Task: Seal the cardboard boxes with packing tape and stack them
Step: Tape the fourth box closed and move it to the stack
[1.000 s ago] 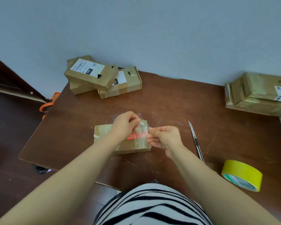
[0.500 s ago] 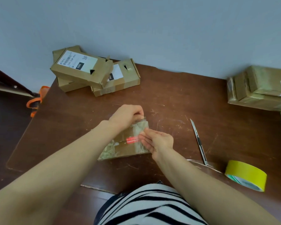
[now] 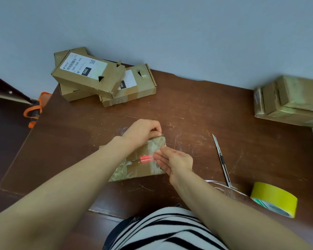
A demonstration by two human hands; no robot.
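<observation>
A small flat cardboard box (image 3: 134, 166) with a red sticker lies in the middle of the brown table (image 3: 197, 109). A strip of clear tape runs over its right end. My left hand (image 3: 143, 131) curls over the box's far right corner, its fingertips pinching the tape's far end. My right hand (image 3: 173, 160) lies flat on the box's right end, its straight fingers pressing the tape down. A roll of yellow packing tape (image 3: 274, 198) sits at the near right.
A utility knife (image 3: 221, 160) lies right of the box, with a loose clear tape strip (image 3: 224, 186) at its near end. Three unsealed boxes (image 3: 98, 78) are piled at the far left. Taped boxes (image 3: 289, 101) are stacked at the far right. An orange strap (image 3: 34, 110) hangs beyond the left edge.
My hands lowered the tape strip onto the box's right end. The right hand went from pinching the tape to pressing it flat.
</observation>
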